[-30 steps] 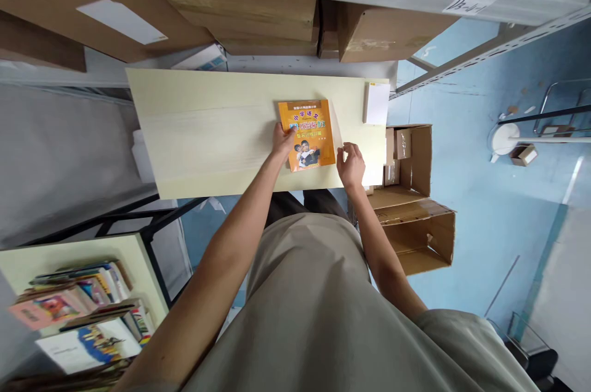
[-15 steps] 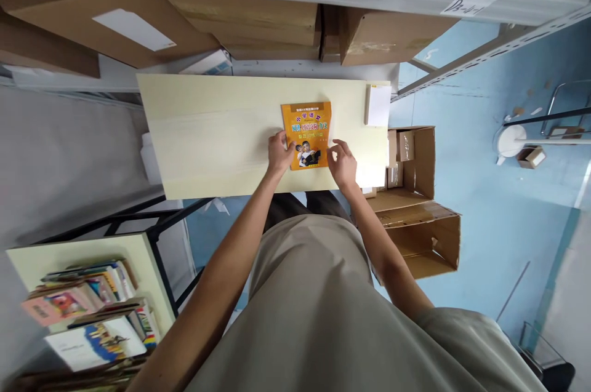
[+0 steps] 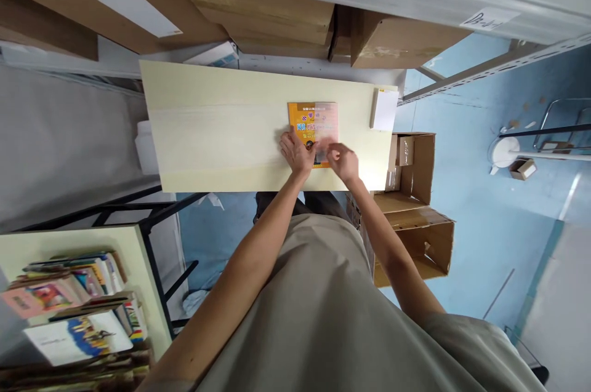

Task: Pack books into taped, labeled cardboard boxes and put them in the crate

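Observation:
An orange paperback book (image 3: 302, 116) with Chinese lettering lies on the pale yellow tabletop (image 3: 207, 133). My left hand (image 3: 298, 153) rests over its lower left part, fingers spread flat on the cover. At the lower right edge, my right hand (image 3: 344, 161) has its fingers bent together on the cover's edge. The right half of the cover looks pale and smeared by motion, as though lifting. Between the two hands, the cover picture is mostly hidden.
A white stack of cards or paper (image 3: 385, 110) sits at the tabletop's right end. Cardboard boxes (image 3: 268, 13) fill the shelf behind. Open cartons (image 3: 415, 244) stand on the blue floor at right. Several books (image 3: 78, 333) lie on a lower-left table.
My left hand has slid rightward onto the book's cover. My right hand has come onto the right edge, and that side of the cover now blurs with motion. The view has shifted slightly.

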{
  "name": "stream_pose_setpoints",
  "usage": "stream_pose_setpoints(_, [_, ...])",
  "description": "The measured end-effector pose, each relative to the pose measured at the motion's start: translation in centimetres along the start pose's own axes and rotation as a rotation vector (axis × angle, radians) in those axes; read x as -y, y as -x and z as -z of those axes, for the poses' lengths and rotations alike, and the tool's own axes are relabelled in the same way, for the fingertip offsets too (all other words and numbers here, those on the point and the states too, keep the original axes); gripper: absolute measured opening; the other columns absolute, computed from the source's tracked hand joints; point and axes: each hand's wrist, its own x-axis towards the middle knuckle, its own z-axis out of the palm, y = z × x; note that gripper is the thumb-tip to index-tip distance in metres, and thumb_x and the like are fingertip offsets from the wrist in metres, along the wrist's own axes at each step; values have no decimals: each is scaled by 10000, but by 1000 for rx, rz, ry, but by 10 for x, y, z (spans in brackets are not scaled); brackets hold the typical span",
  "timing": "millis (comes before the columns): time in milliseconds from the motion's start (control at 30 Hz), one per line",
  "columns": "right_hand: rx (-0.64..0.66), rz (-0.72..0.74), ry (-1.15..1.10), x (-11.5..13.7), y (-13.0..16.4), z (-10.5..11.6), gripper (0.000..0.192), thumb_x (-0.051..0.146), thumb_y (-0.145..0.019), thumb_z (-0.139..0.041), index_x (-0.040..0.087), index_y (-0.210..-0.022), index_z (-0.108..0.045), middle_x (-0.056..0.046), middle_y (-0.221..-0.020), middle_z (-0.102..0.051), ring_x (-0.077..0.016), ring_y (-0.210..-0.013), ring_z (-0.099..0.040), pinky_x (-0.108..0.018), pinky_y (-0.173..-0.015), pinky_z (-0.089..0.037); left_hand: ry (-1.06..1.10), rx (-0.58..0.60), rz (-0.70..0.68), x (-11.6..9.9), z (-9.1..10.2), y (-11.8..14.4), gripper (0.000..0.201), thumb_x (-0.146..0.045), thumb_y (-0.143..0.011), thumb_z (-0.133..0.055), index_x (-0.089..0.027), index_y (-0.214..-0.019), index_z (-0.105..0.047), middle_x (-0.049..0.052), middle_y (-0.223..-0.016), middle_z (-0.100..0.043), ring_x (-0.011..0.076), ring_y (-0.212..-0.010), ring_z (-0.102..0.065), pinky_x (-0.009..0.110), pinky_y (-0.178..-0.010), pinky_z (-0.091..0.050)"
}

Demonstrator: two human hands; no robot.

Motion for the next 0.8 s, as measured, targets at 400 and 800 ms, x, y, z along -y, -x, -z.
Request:
stream_pose_setpoints(400, [51,-335,31,19,-91,23,633,662,-995,-745,304,-589,-417,26,-555,-475,-179,-601,-459,-332,-577,-439,33,10,-8,-10,10,4,801,-340,-961,-883,-141,-1655,-536,311,-1703,-432,539,-1623,-381,689,-1346,-336])
stream_pose_setpoints(800, [88,-112,446,107,-63,57,535,579,-1113,-600,236,-706,-654,-95,-680,-694,-257,-686,-674,-379,-685,-536,-132,223,-418,-22,22,81,683,-28,-962,-618,-171,-1625,-534,208,-1643,-625,358,-1440,-674,485,-1209,-591])
